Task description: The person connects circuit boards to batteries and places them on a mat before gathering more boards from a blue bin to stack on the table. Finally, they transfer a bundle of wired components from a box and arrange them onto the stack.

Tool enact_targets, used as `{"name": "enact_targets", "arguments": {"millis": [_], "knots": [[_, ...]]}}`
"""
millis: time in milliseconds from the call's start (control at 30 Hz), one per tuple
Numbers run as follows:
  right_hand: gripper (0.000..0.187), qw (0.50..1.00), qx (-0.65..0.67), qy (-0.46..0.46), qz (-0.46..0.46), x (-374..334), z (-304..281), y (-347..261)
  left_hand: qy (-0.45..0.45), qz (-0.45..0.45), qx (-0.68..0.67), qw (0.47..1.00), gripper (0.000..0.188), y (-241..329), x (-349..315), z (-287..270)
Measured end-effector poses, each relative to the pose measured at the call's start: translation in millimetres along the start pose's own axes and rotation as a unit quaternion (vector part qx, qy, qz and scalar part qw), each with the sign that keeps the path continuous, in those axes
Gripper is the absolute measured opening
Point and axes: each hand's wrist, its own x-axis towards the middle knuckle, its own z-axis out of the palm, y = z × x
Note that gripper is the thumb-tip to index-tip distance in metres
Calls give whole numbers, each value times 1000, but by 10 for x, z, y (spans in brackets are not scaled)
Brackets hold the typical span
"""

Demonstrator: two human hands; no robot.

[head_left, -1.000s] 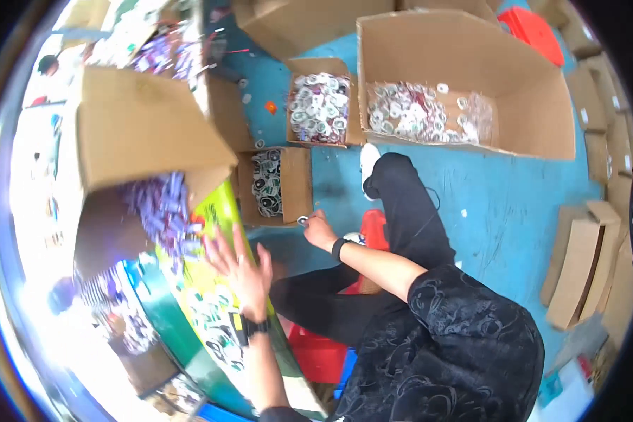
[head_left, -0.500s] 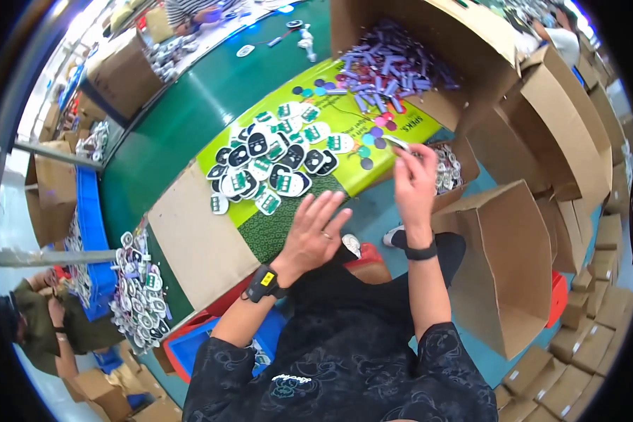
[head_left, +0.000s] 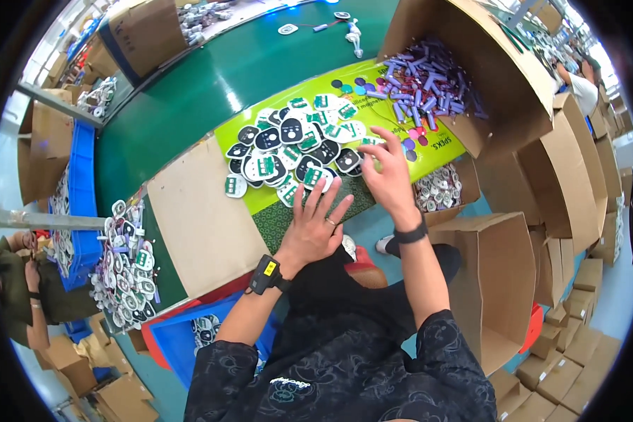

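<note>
On the yellow-green mat (head_left: 401, 151) at the near edge of the green table (head_left: 190, 91), a heap of small black and white flat parts (head_left: 295, 151) lies just ahead of both hands. The left hand (head_left: 316, 225) rests flat with fingers spread, holding nothing, its fingertips at the heap's near edge. The right hand (head_left: 385, 172) is nearer, its fingers loosely curled at the heap's right end; whether it pinches a part I cannot tell. The heap's long axis runs left to right across the mat. A cardboard sheet (head_left: 197, 218) borders the left, an open box of purple pieces (head_left: 429, 88) the right, leaving open room only toward the body.
</note>
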Motion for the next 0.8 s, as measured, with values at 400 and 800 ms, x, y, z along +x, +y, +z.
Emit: {"name": "enact_targets", "arguments": {"millis": [400,800], "knots": [[44,811,-73,311,491,-2766,-2679,1180,38,83,-11,996,48,678,207,317],[31,752,-272,261,541,-4540,-4675,1911,-258,183,-235,919,65,2600,1500,1887]]}}
